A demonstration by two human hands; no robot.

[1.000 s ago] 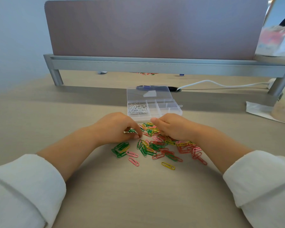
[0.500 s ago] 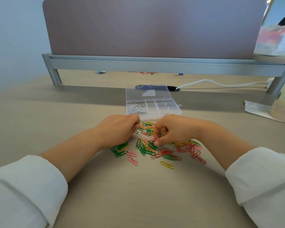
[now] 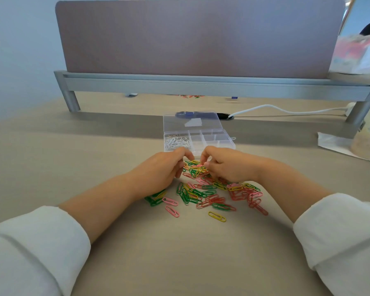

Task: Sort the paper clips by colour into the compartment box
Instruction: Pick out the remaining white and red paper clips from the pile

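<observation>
- 1 pale wood-grain desk (image 3: 179, 263) spreads under both hands, with a mauve divider panel (image 3: 201, 37) on a grey rail (image 3: 201, 86) well beyond them.
- Clear compartment box (image 3: 214, 138), lid open, sits just beyond the fingertips; white clips (image 3: 176, 143) lie in its left compartment.
- Coloured paper clips (image 3: 209, 195) lie loose beneath and nearer than the hands.
- Curled over the pile's far edge, left hand (image 3: 158, 169) and right hand (image 3: 226, 165) nearly meet; whether either pinches a clip, I cannot tell.

Shows a loose heap of green, yellow, pink and red wire paper clips (image 3: 209, 194) lying flat on the tabletop (image 3: 179, 253) at centre frame. Places just above it a clear plastic compartment box (image 3: 221, 143), lid folded open behind, with white paper clips (image 3: 176, 143) heaped in its left compartment.
</observation>
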